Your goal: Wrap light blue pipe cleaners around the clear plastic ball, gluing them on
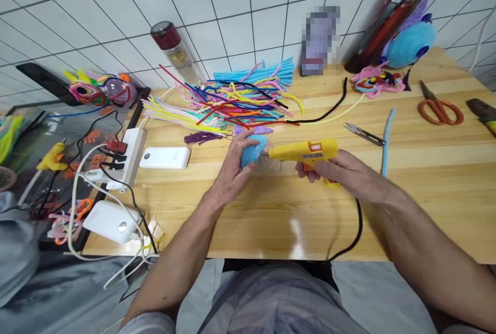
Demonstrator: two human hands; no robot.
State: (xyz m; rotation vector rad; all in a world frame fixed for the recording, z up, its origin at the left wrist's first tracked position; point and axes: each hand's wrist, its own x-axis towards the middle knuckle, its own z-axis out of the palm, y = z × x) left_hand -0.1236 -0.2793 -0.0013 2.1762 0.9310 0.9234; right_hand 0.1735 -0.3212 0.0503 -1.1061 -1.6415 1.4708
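My left hand [234, 169] is closed around a small light-blue fuzzy piece [252, 151] with a clear plastic part beside it; some of the piece is hidden by the fingers. In my right hand [341, 174] is a yellow hot glue gun [310, 150], its nozzle pointing left and touching or nearly touching the blue piece. A purple fuzzy piece [258, 130] lies just beyond my left hand. The glue gun's black cord [358, 225] runs down to the table's front edge.
Behind my hands lies a heap of coloured pipe cleaners [240, 99]. Thread snips [364, 133], a blue pipe cleaner [386, 143] and orange-handled scissors [437, 109] are on the right. A white power bank [165, 158] and a power strip [129, 153] with tangled cables are on the left.
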